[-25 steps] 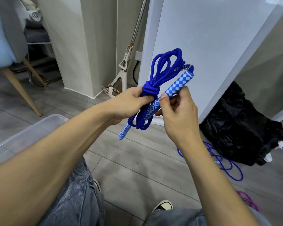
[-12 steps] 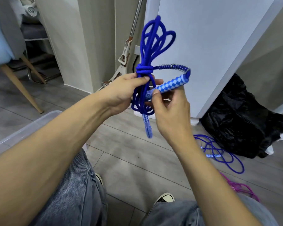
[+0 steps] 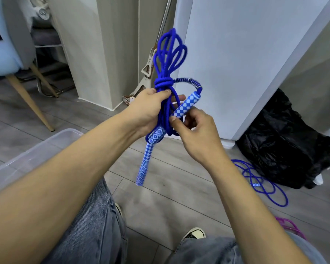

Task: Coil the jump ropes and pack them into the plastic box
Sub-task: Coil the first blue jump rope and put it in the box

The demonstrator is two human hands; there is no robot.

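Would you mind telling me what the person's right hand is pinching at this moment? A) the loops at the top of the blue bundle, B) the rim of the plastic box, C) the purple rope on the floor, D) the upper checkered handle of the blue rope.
D: the right hand pinches the lower end of the upper checkered handle, while the left hand grips the coiled blue rope just under its wrap.

Black plastic bag (image 3: 286, 141) lies crumpled on the grey plank floor (image 3: 179, 187) against a white cabinet (image 3: 246, 54) — light-blue chair (image 3: 6, 44), wooden legs, stands far left; mop (image 3: 151, 63) leans upright.
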